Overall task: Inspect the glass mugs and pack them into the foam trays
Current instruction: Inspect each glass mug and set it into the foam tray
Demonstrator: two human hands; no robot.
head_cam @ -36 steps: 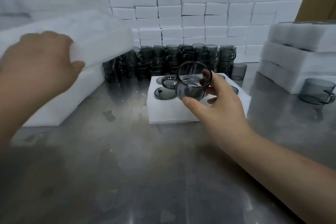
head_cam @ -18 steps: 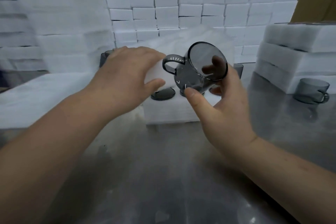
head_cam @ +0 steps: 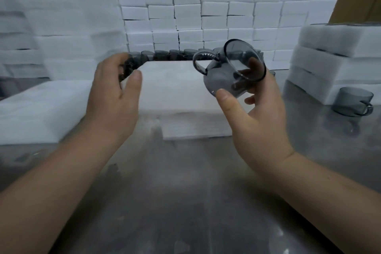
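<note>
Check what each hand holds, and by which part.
Right hand grips the glass mug by its body, handle free. Left hand holds nothing, open over the foam sheet.

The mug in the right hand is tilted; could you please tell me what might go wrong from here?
The right hand holds the mug tilted by thumb and fingertips, so it might slip onto the table and crack. The left hand is close to the row of mugs behind the foam; a careless reach could knock them.
</note>
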